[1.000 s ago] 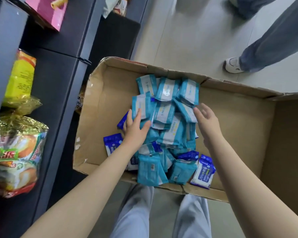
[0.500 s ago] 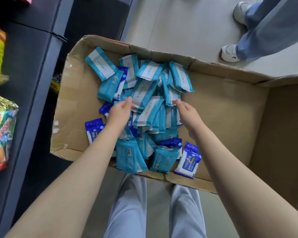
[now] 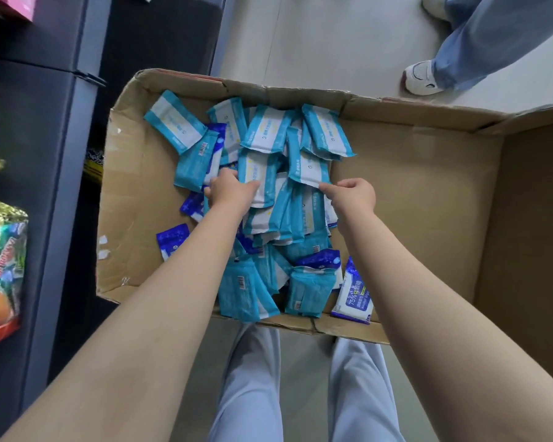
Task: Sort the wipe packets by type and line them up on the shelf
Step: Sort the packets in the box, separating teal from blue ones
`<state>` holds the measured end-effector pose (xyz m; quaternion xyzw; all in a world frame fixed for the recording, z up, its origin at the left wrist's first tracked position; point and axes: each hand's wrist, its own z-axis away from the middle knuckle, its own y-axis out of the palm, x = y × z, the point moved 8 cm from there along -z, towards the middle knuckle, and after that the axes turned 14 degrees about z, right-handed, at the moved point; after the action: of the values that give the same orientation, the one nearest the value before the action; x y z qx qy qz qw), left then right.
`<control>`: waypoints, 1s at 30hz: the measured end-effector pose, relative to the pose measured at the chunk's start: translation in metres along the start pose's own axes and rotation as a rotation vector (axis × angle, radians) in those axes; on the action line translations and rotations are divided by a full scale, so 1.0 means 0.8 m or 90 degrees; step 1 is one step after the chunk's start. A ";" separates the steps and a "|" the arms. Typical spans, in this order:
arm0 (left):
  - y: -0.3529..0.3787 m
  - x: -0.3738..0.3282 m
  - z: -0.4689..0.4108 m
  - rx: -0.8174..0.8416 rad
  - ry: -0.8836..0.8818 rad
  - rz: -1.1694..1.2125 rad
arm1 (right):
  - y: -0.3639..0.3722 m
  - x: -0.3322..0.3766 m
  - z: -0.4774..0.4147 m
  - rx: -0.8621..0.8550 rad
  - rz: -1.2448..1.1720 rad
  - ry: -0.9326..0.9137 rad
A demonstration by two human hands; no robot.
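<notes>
Teal-and-white wipe packets [image 3: 266, 129], with a few dark blue packets [image 3: 172, 239] among them: loose heap in the left half of an open cardboard box [image 3: 428, 193]. Left hand [image 3: 229, 191], fingers curled, grips one teal-and-white packet mid-heap; right hand [image 3: 354, 195], fingers curled, pinches the lower edge of another. Dark shelf unit [image 3: 55, 173] with snack bags [image 3: 0, 266] stands just left of the box.

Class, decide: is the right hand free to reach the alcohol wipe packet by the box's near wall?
Probably yes: the alcohol wipe packet lies uncovered beside the right forearm; the right hand need only draw back.
</notes>
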<state>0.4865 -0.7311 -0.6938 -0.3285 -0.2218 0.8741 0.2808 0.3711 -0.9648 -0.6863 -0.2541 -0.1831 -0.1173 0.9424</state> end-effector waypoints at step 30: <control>0.331 -0.150 0.126 0.269 0.057 0.307 | -0.280 -0.120 -0.111 -0.124 -0.504 0.084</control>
<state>0.4000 -1.0252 -0.7222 -0.3439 0.0616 0.9269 0.1369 0.2394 -1.1875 -0.6987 -0.2442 -0.1943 -0.5036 0.8056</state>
